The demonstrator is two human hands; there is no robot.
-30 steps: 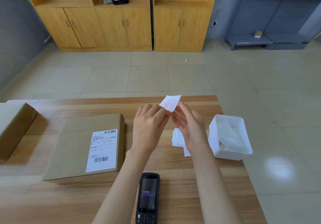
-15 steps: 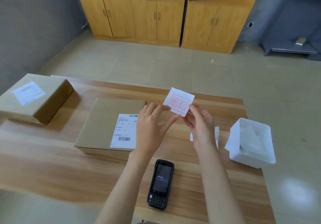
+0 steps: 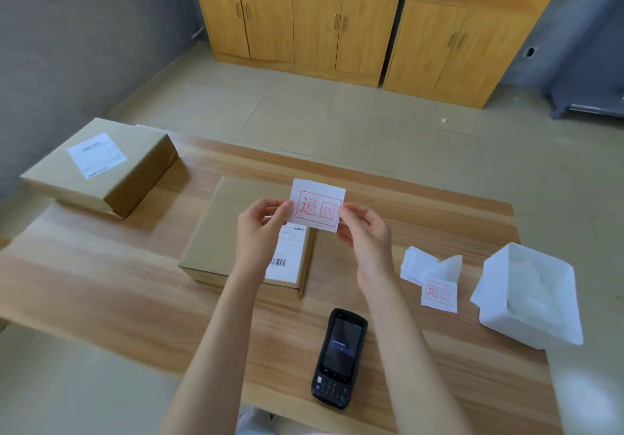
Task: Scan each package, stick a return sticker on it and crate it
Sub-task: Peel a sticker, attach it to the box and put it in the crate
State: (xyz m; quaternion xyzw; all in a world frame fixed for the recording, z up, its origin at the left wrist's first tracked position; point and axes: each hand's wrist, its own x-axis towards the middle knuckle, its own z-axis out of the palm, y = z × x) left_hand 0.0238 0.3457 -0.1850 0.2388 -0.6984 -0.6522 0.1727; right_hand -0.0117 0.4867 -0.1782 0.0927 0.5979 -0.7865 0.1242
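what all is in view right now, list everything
table: one, light wood, under the items
flat box: one, brown, table centre, white label on top
thicker box: one, brown, table's far left, white label on top
held sticker: one, white with red print, above the flat box
sticker pile: one, white, table right of the hands
tub: one, white, table's right edge
scanner: one, black, near front edge
cabinets: one row, yellow wood, back wall
left hand: pinches sticker's left edge
right hand: pinches sticker's right edge
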